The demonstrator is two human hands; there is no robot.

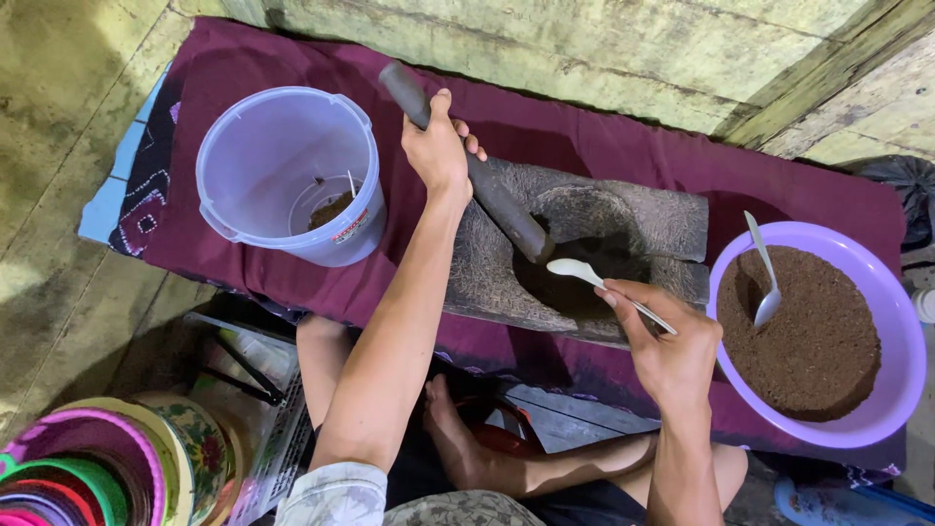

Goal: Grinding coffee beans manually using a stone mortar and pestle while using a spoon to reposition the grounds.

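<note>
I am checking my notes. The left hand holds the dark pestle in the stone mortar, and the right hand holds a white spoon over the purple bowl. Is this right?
Not quite. In the head view the right hand holds the white spoon over the stone mortar, not over the purple bowl. The left hand does hold the dark pestle in the mortar.

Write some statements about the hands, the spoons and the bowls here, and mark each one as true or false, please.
1. The left hand grips the pestle. True.
2. The right hand holds a knife. False: it holds a white spoon over the stone mortar.
3. The purple bowl holds brown powder. True.
4. No spoon is in the purple bowl. False: a metal spoon stands in the powder.
5. The clear bucket is full to the rim. False: only a little lies at its bottom.
</note>
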